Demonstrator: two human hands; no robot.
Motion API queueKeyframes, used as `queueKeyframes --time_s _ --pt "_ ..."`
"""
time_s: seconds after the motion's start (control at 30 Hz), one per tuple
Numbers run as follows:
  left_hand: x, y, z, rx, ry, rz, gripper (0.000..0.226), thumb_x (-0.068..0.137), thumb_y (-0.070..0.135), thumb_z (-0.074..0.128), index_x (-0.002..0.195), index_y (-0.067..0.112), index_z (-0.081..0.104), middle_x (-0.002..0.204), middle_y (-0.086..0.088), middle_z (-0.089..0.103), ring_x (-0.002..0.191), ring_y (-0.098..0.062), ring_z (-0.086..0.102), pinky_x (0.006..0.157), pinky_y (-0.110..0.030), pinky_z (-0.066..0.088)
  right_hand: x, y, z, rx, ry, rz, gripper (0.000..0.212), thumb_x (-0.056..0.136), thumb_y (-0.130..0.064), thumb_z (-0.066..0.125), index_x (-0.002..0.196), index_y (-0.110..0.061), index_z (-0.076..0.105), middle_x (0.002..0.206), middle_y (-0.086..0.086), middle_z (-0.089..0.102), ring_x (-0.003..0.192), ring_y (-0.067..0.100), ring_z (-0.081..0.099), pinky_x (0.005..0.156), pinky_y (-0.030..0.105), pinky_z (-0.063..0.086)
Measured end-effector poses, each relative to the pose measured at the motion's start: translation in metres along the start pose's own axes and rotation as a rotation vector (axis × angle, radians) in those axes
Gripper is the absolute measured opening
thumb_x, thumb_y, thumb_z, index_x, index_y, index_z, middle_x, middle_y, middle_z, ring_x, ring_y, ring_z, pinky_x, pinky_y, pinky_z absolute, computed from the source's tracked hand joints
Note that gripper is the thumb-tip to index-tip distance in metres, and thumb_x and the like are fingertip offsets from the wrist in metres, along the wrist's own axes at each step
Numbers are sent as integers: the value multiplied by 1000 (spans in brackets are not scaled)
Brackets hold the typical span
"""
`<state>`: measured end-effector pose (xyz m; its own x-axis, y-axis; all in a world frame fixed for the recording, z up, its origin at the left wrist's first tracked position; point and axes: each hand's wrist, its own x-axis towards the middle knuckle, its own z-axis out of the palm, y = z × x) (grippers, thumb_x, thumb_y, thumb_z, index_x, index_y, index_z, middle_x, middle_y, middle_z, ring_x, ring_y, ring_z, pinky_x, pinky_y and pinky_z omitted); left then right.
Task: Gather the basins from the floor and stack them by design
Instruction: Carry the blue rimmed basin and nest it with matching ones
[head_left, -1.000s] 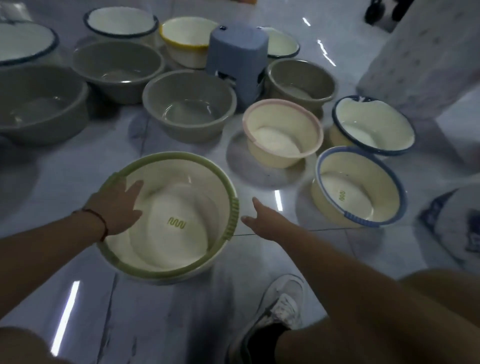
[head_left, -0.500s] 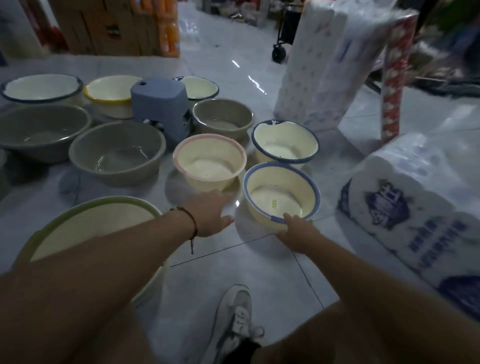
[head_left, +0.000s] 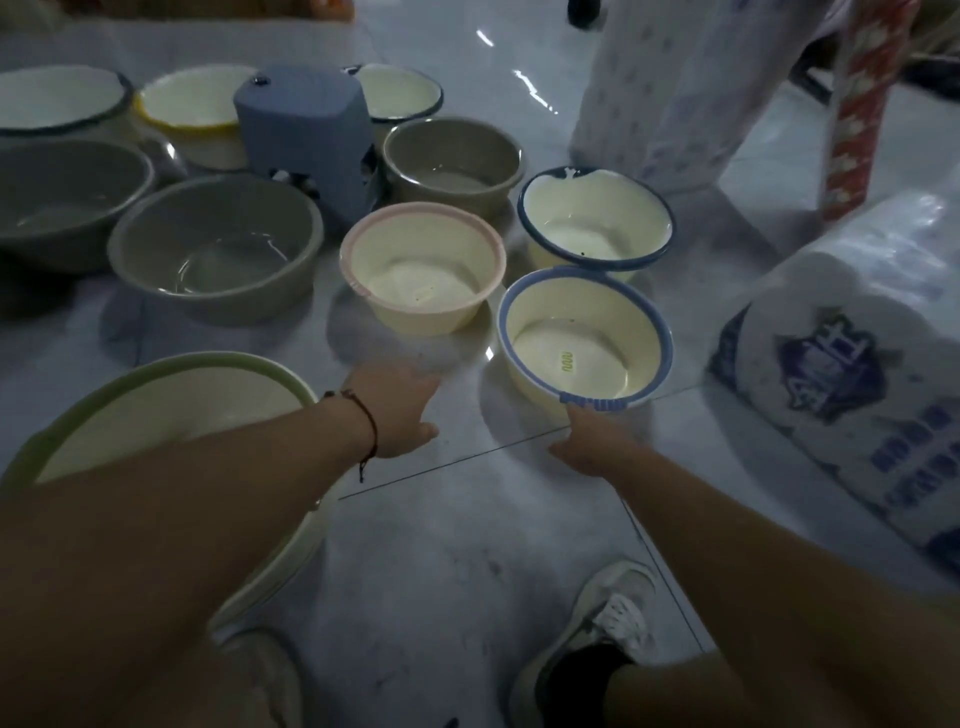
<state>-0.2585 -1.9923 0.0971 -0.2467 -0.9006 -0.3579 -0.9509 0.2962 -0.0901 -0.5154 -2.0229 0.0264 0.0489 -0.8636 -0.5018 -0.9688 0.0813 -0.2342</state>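
Many plastic basins stand on the tiled floor. My right hand (head_left: 589, 441) is at the near handle of a cream basin with a light-blue rim (head_left: 639, 332), its fingers curled onto that handle. My left hand (head_left: 400, 405) hovers open over the floor, between that basin and a cream basin with a pink rim (head_left: 415, 244), holding nothing. A large cream basin with a green rim (head_left: 171, 400) sits under my left forearm. Behind the light-blue one stands a cream basin with a dark-blue rim (head_left: 597, 218).
Grey basins (head_left: 215, 244) (head_left: 452, 150) (head_left: 52, 192), a yellow-rimmed basin (head_left: 192, 98) and a blue plastic stool (head_left: 306, 130) stand further back. Wrapped tissue packs (head_left: 852, 395) (head_left: 670, 88) lie close on the right. My shoe (head_left: 608, 623) is on the floor below my right arm.
Both hands left the green-rimmed basin and moved right. My right hand reached the light-blue-rimmed basin's near handle; my left hand came forward beside it.
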Motion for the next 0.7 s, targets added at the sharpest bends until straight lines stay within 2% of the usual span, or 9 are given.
queueKeyframes --time_s 0.1,0.17,0.27,0.33,0.37,0.43,0.5,0.57,0.7 --pt "19 -17 11 -50 -62 -21 64 97 53 44 150 21 30 154 -6 36 138 -27 39 107 -40 36 43 0 6 -31 22 30 57 90 -31 60 140 -12 39 140 12 45 127 31 46 100 38 40" --pt "30 -23 17 -100 -70 -26 60 97 49 46 148 21 33 153 -4 39 136 -25 41 106 -38 37 67 2 11 -30 26 57 55 87 -31 61 134 -11 41 137 12 42 123 34 46 97 42 42" --pt "46 -25 29 -99 -63 -11 55 96 48 47 144 22 38 147 -4 44 132 -25 44 102 -39 40 96 9 15 -36 7 64 68 85 -33 63 141 -11 32 153 12 21 129 38 38 101 48 42" --pt "52 -24 36 -96 -128 -7 61 96 50 45 148 24 30 151 -6 37 135 -27 39 106 -41 38 110 16 17 -24 -6 55 80 83 -37 64 147 -13 23 157 9 15 136 37 30 106 51 37" --pt "54 -23 40 -93 -166 -10 64 96 51 44 151 26 25 154 -8 32 138 -28 36 108 -42 36 115 20 18 -16 -28 57 83 82 -39 65 148 -15 21 156 9 19 138 37 28 107 53 36" --pt "56 -23 45 -80 -196 -17 66 96 52 43 153 28 19 157 -10 26 141 -30 32 111 -44 34 120 26 21 3 -62 81 81 74 -44 65 142 -19 30 145 10 37 131 36 36 103 52 40" --pt "58 -24 47 -74 -200 -22 66 96 53 42 153 28 19 157 -11 25 140 -31 33 110 -45 35 119 25 22 -19 -29 63 62 73 -45 63 126 -15 47 121 9 53 112 32 50 96 48 46" --pt "59 -25 47 -78 -213 -22 66 97 53 42 153 28 18 158 -10 24 140 -31 33 111 -46 34 116 23 22 -29 -27 43 49 80 -45 60 118 -14 56 111 6 58 101 27 56 94 44 48" --pt "60 -26 45 -74 -209 -32 66 96 52 43 153 28 19 156 -9 28 138 -31 35 109 -44 36 98 23 37 57 -213 82 54 89 -49 56 131 -14 56 135 10 54 119 29 52 103 40 41"
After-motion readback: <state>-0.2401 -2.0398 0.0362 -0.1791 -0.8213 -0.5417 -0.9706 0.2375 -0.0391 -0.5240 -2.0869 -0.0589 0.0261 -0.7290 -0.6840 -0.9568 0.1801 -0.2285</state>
